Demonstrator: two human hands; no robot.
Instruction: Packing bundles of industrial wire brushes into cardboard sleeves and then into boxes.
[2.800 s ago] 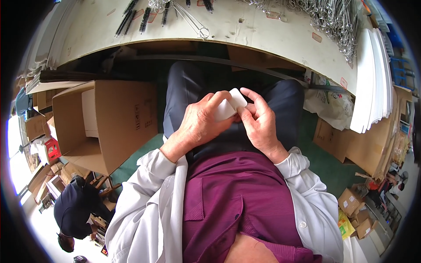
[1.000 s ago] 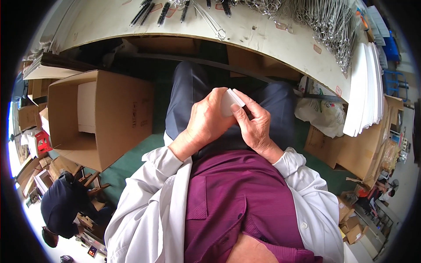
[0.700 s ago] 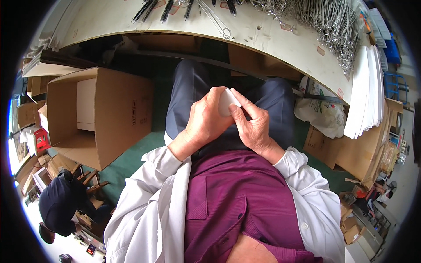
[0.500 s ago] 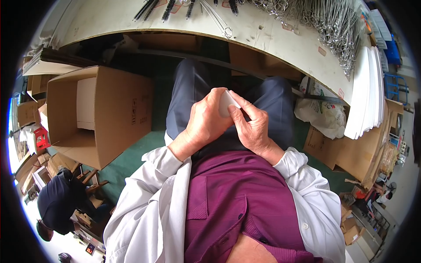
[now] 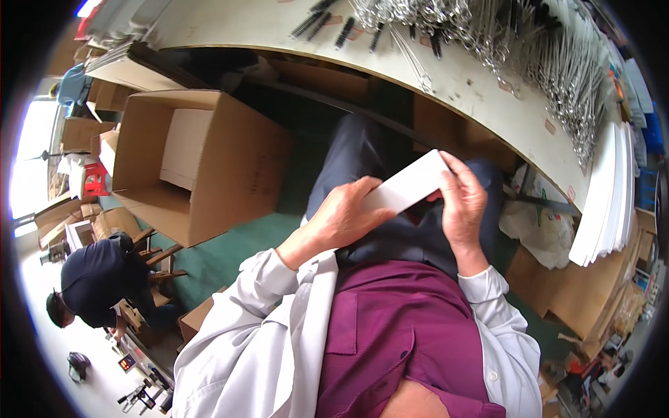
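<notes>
A long, narrow white box is held above my lap, tilted with its right end higher. My left hand is closed around its left end, thumb along the lower edge and fingers behind. At the other end, my right hand grips the box with fingers and thumb. The fingers behind the box are partly hidden.
A large open cardboard box stands on the green floor to the left. Ahead, the table carries black brushes and a heap of wire pieces. White folded card sheets lean at right. Another person bends at far left.
My hands have moved apart, and the white box now shows lengthwise between them, where only a small end showed before. The view has swung, shifting the surroundings to the right.
</notes>
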